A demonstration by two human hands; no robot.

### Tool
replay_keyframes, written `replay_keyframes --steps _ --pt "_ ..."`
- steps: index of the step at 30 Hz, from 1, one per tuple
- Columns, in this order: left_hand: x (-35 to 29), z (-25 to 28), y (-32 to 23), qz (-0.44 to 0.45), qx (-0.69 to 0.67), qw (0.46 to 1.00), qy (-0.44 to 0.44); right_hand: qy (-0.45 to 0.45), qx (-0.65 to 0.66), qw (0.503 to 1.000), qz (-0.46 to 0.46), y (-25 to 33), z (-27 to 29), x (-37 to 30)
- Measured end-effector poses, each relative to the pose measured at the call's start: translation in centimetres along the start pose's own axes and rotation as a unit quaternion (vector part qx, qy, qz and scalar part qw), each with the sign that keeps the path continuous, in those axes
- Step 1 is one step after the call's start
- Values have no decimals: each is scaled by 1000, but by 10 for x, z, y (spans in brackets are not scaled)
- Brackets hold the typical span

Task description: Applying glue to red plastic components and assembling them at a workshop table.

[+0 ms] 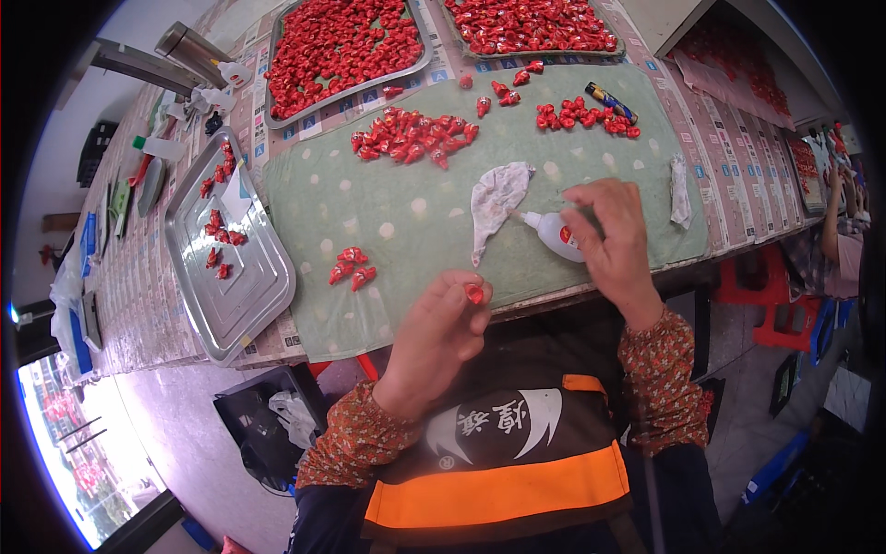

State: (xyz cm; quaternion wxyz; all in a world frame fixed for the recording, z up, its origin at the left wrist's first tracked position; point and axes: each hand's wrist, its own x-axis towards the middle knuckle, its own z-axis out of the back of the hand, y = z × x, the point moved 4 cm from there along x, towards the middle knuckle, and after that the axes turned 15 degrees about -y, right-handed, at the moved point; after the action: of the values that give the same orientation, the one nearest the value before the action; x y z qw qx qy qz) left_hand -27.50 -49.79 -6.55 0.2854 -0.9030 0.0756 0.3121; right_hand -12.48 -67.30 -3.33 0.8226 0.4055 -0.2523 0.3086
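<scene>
My left hand (434, 337) is closed, pinching a small red figurine piece (474, 293) between thumb and fingertips at the near edge of the green cloth (388, 249). My right hand (616, 242) is over a translucent white squeeze bottle (552, 233), its thumb overlapping the bottle and its forefinger apart from it. The bottle's thin nozzle points left, toward a crumpled white rag (498, 201). Left of the rag lie several red pieces (349, 266). Farther off are a larger heap of red pieces (413, 137) and a smaller group (583, 117).
Two metal trays full of red pieces (346, 51) (531, 26) stand at the back. A silver tray (245, 295) with several pieces sits at left. A dark glue-like tube (611, 102) and a second white rag (680, 191) lie at right. Red stools (752, 286) stand beyond.
</scene>
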Motion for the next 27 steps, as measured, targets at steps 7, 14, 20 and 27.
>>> replay_keyframes --steps 7,14,20,27 --pt "1 -9 -2 5 23 1000 8 -38 -115 993 14 -43 1 50" --pt "3 -9 0 6 16 1000 6 11 -171 984 40 -50 -36 71" --pt "4 -6 -4 2 24 1000 -4 70 -242 968 16 -56 -49 72" --pt "6 0 -6 -3 10 1000 -5 125 -200 965 115 -45 -32 62"
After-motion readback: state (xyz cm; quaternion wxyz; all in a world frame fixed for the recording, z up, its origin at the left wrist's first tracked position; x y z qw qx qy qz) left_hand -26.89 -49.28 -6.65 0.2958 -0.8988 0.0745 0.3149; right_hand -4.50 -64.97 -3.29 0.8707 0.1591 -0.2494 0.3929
